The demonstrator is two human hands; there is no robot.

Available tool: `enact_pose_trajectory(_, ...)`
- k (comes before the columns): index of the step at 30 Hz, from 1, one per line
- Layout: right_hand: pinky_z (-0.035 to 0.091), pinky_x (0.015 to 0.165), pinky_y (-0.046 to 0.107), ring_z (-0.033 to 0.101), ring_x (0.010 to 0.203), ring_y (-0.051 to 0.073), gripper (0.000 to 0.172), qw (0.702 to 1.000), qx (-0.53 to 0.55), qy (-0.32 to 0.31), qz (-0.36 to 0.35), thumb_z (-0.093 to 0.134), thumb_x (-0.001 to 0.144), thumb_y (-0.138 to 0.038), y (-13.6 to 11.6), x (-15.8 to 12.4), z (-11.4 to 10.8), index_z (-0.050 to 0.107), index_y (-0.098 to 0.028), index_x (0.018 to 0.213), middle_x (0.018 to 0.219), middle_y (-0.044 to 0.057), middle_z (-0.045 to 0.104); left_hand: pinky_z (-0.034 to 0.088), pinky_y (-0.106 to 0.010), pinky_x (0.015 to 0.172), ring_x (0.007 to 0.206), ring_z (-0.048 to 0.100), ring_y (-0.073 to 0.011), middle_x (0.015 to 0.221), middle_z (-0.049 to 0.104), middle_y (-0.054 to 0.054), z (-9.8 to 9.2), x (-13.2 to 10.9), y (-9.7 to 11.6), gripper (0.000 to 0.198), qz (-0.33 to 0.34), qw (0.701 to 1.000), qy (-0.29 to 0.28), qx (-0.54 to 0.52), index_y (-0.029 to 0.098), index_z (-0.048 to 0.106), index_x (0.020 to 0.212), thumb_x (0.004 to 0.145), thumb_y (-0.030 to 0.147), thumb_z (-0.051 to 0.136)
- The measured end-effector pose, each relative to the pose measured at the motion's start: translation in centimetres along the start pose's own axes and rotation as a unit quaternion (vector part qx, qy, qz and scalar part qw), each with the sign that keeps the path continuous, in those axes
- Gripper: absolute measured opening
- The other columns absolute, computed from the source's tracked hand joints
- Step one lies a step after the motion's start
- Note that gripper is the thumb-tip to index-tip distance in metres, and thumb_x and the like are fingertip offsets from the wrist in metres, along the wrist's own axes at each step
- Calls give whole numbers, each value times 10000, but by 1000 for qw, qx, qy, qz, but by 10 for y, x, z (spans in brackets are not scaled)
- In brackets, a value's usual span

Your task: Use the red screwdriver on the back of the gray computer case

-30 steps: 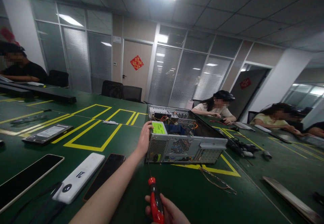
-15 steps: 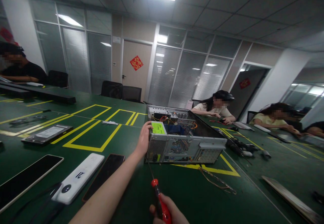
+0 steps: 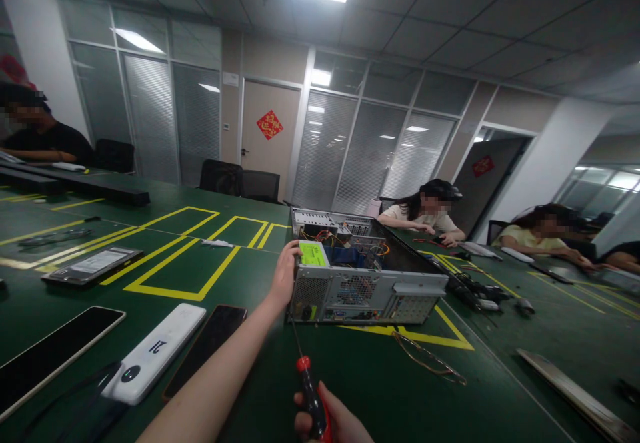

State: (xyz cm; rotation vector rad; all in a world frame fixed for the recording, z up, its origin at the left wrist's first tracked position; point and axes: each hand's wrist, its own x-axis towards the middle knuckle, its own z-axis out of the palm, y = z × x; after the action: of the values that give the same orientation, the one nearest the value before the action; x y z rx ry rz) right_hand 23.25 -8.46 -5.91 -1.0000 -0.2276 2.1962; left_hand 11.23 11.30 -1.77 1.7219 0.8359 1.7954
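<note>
My right hand [image 3: 336, 413] is wrapped round a screwdriver [image 3: 314, 396], aimed at the near left corner of the computer [image 3: 380, 299]; my feed doesn't show whether its tip touches; my left hand [image 3: 283, 276] rests against that side, how far closed I cannot tell; the computer lies open-topped on the table [image 3: 390, 396].

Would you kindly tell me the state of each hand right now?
Left hand: touching the open-topped grey metal computer case; grip unclear.
Right hand: closed, holding the red-and-black-handled screwdriver.
</note>
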Motion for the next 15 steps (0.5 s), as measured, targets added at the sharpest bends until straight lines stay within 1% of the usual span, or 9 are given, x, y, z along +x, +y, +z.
enact_pose_trajectory(2,175,347,119,300,308,12,408,1000,19,-19,6,470,971,-412,-1,-1,2,668,-105,788,501,-14,558,349,-406,1145,1315,481,-206,1355,547,-80,0,0,0,418,0,1000,0,2,229,589,979,980,482,256)
enact_pose_trajectory(5,161,336,116,304,300,17,458,1000,20,-7,5,414,988,-435,0,0,2,653,-128,745,475,-20,543,355,-406,1142,1304,491,-209,1345,553,-82,1,0,-2,426,3,1000,4,-4,226,591,970,978,490,258)
enact_pose_trajectory(8,142,333,111,273,296,9,464,1000,-5,1,10,497,960,-423,2,2,-1,574,-147,596,417,-56,468,347,-401,1145,1303,489,-209,1341,550,-87,1,1,-4,434,4,1000,6,-12,224,590,969,975,502,257)
enact_pose_trajectory(10,146,338,102,260,302,-3,448,1000,-15,-1,12,588,920,-379,3,1,-1,528,-144,543,408,-73,436,344,-398,1147,1307,486,-207,1339,550,-86,1,1,-4,435,2,1000,6,-13,224,590,967,974,507,259)
enact_pose_trajectory(12,181,347,95,287,317,-7,396,1000,-9,1,0,642,887,-354,4,0,0,541,-139,569,447,-65,475,346,-398,1145,1311,483,-208,1341,550,-83,1,1,-4,433,0,1000,5,-10,224,591,966,974,504,261)
enact_pose_trajectory(15,288,387,96,402,369,10,324,1000,-5,22,-20,650,880,-345,4,0,4,599,-123,648,551,-12,578,347,-405,1147,1315,481,-209,1348,547,-81,1,0,-4,424,-4,1000,4,-10,227,593,963,975,492,262)
